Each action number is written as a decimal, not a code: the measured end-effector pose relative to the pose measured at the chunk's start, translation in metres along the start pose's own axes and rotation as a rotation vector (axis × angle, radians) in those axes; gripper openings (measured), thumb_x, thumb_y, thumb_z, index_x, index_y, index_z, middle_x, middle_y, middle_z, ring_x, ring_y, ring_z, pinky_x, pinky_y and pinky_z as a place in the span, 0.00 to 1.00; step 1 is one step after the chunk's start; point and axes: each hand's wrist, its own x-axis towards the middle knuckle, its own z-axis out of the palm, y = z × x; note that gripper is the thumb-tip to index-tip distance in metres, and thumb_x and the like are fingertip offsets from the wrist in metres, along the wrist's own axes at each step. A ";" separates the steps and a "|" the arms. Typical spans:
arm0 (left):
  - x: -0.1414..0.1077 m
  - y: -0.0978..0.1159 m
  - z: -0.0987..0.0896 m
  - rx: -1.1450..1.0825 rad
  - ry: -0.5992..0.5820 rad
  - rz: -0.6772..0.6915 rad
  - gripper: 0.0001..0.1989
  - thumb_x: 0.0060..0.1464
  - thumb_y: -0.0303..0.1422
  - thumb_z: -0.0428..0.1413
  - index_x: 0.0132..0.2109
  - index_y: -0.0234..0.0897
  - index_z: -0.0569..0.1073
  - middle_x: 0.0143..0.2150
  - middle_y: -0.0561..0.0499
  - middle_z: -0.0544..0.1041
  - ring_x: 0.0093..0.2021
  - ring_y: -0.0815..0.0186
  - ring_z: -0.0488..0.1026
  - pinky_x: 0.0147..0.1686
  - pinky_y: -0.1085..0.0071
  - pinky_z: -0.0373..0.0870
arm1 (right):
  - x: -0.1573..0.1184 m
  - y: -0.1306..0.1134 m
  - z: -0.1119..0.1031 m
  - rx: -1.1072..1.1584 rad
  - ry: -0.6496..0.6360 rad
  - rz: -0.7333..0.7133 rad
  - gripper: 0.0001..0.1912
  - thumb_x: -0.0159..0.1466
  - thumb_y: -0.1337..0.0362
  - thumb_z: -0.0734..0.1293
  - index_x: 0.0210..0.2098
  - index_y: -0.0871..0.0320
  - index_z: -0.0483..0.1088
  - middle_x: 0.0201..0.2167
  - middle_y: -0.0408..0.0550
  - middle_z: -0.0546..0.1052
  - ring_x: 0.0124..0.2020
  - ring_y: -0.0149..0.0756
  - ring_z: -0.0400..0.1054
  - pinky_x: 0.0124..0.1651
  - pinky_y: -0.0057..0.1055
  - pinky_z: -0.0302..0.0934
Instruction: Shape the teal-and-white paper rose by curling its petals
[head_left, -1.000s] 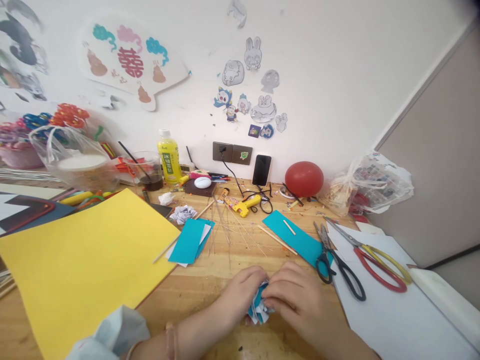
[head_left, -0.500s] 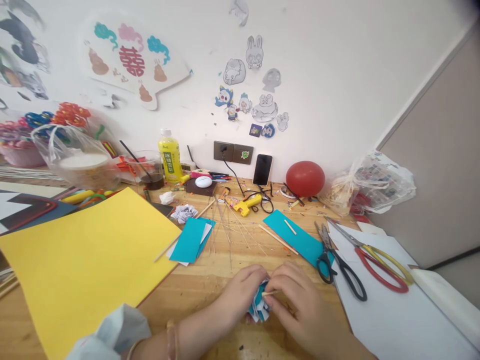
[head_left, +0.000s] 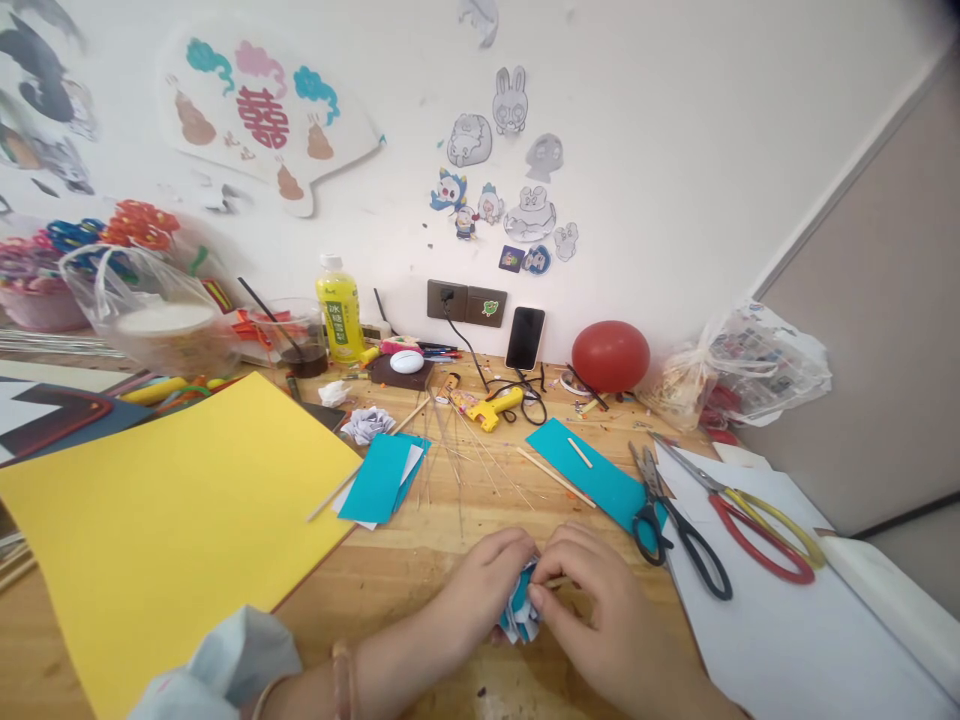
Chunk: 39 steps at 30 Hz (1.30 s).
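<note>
Low in the middle of the view, my left hand (head_left: 491,580) is closed around a paper flower (head_left: 517,612) with layered blue and white petals. My right hand (head_left: 589,600) meets it from the right, thumb and forefinger pinched on a thin wooden stick (head_left: 556,581) that is mostly hidden by the fingers. Those fingertips are at the flower's petals; whether they also grip a petal I cannot tell. Beyond the hands lie cut blue and white paper pieces (head_left: 379,480) and a blue paper strip (head_left: 592,470) with a short stick on it.
A large yellow sheet (head_left: 180,510) covers the left side. Black-handled scissors (head_left: 675,525) and red-and-yellow-handled scissors (head_left: 761,520) lie at the right by white paper (head_left: 787,640). Farther back are a yellow glue gun (head_left: 496,408), a phone (head_left: 525,338), a red balloon (head_left: 611,357) and a bottle (head_left: 341,315).
My right thumb and fingertips have shifted slightly over the stick, covering its near end at the flower. The left hand stays around the flower almost unmoved.
</note>
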 end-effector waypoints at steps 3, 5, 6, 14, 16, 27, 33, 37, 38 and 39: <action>0.000 -0.001 0.000 0.026 0.021 0.063 0.09 0.44 0.38 0.42 0.22 0.39 0.57 0.22 0.57 0.57 0.22 0.69 0.60 0.13 0.78 0.53 | 0.000 -0.001 0.001 0.018 0.009 0.073 0.07 0.55 0.75 0.62 0.25 0.57 0.63 0.25 0.42 0.69 0.29 0.34 0.65 0.32 0.28 0.58; 0.001 -0.001 0.000 0.028 0.027 0.064 0.09 0.44 0.38 0.42 0.22 0.39 0.57 0.22 0.57 0.56 0.22 0.69 0.59 0.13 0.77 0.53 | 0.000 -0.002 0.001 0.017 -0.007 0.124 0.07 0.54 0.75 0.62 0.25 0.57 0.63 0.25 0.42 0.69 0.30 0.34 0.65 0.33 0.28 0.58; 0.001 -0.002 0.000 0.023 0.027 0.058 0.09 0.44 0.37 0.42 0.22 0.39 0.58 0.22 0.58 0.56 0.22 0.69 0.59 0.13 0.77 0.52 | 0.000 -0.002 0.001 0.012 -0.020 0.143 0.07 0.54 0.75 0.62 0.25 0.57 0.63 0.25 0.42 0.69 0.30 0.34 0.65 0.33 0.28 0.58; -0.001 -0.002 0.001 -0.022 0.044 0.054 0.10 0.47 0.35 0.44 0.21 0.39 0.60 0.21 0.58 0.58 0.22 0.69 0.59 0.18 0.76 0.52 | -0.001 0.000 -0.002 -0.036 -0.057 0.080 0.07 0.57 0.73 0.62 0.25 0.57 0.63 0.24 0.43 0.69 0.29 0.34 0.65 0.32 0.28 0.58; -0.002 -0.002 0.001 -0.040 0.049 0.054 0.10 0.48 0.34 0.44 0.21 0.39 0.61 0.20 0.59 0.58 0.22 0.69 0.59 0.19 0.76 0.52 | -0.002 0.000 -0.002 -0.048 -0.057 0.043 0.07 0.58 0.73 0.61 0.25 0.57 0.63 0.24 0.43 0.69 0.29 0.33 0.65 0.32 0.28 0.58; -0.001 -0.002 0.003 -0.149 0.071 0.003 0.10 0.47 0.33 0.47 0.20 0.39 0.62 0.16 0.60 0.59 0.18 0.70 0.58 0.17 0.76 0.51 | -0.004 0.005 0.001 -0.414 -0.002 -0.368 0.15 0.66 0.71 0.54 0.25 0.59 0.64 0.20 0.45 0.67 0.23 0.33 0.59 0.25 0.29 0.52; 0.000 -0.003 0.003 -0.134 0.054 -0.034 0.09 0.46 0.35 0.45 0.22 0.39 0.64 0.15 0.60 0.58 0.16 0.71 0.57 0.13 0.77 0.50 | -0.006 0.010 -0.003 -0.651 -0.002 -0.613 0.16 0.66 0.72 0.54 0.26 0.62 0.68 0.19 0.46 0.68 0.21 0.34 0.57 0.23 0.31 0.46; 0.001 -0.004 0.002 -0.119 0.042 -0.021 0.09 0.44 0.35 0.44 0.22 0.39 0.63 0.16 0.60 0.58 0.16 0.71 0.58 0.12 0.78 0.50 | -0.005 0.009 -0.003 -0.649 0.026 -0.640 0.16 0.66 0.72 0.54 0.26 0.62 0.68 0.18 0.46 0.68 0.20 0.34 0.57 0.22 0.31 0.45; 0.001 -0.004 0.002 -0.115 0.040 -0.021 0.09 0.44 0.36 0.44 0.22 0.39 0.63 0.16 0.60 0.58 0.16 0.71 0.58 0.12 0.78 0.51 | -0.005 0.009 -0.003 -0.646 0.029 -0.635 0.16 0.66 0.72 0.54 0.26 0.63 0.68 0.18 0.46 0.68 0.20 0.34 0.57 0.22 0.31 0.45; 0.001 -0.005 0.002 -0.114 0.037 -0.021 0.09 0.44 0.36 0.44 0.22 0.39 0.63 0.16 0.60 0.58 0.16 0.71 0.57 0.12 0.78 0.51 | -0.005 0.009 -0.003 -0.643 0.030 -0.627 0.16 0.66 0.72 0.54 0.26 0.63 0.68 0.18 0.46 0.68 0.20 0.34 0.57 0.22 0.31 0.45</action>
